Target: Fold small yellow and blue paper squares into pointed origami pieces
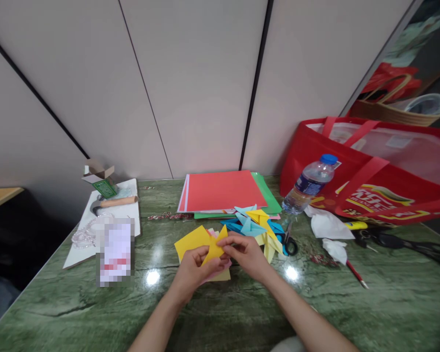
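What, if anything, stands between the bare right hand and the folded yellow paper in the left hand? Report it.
Nothing visible: the bare right hand touches the right edge of the folded yellow paper, which the bare left hand holds.

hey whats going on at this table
A person's left hand and right hand hold a small folded yellow paper piece over loose coloured paper sheets. Just beyond the right hand lies a pile of folded blue and yellow paper pieces, with black-handled scissors beside it. Farther back is a stack of flat red and green sheets.
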The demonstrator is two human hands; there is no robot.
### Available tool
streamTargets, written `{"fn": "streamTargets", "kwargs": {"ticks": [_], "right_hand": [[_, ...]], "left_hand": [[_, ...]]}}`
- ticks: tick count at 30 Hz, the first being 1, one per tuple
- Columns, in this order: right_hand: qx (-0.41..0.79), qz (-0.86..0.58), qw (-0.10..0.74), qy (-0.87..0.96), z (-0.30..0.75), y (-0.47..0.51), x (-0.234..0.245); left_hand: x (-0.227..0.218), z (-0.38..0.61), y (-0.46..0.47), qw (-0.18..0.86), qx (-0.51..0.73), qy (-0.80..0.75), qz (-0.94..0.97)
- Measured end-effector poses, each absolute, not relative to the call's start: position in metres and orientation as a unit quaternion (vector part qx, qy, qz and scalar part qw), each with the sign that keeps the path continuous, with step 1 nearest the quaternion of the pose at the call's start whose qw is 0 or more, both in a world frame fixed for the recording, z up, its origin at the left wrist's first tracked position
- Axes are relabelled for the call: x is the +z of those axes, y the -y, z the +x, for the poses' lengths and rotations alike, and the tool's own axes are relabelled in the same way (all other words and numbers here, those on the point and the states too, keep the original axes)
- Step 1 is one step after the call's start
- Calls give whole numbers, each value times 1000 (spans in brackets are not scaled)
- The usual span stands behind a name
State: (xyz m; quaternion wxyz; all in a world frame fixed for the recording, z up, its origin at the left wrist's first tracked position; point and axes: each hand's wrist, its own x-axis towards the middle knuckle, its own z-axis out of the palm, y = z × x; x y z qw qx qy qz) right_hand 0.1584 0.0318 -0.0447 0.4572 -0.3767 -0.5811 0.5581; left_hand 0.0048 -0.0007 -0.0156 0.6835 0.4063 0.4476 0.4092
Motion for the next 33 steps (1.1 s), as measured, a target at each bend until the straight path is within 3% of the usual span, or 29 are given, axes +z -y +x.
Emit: {"fn": "streamTargets", "kwargs": {"ticks": [4,8,16,22,33], "right_hand": [[546,-364,435,616,159,-31,-42],[654,-337,407,540,163,-31,-40],[814,-282,378,339,173,-36,-39],[788,-303,402,355,174,-39,-43],[716,-335,377,483,163,-34,-50]], "left_hand": [[-18,3,0,661,408,-486,401],[-15,1,1,667,391,-486,407],[-6,-1,7,777,370,-315,401],[-10,-3,8,788,402,-259,388],[-22,2,-1,675,385,-482,405]]}}
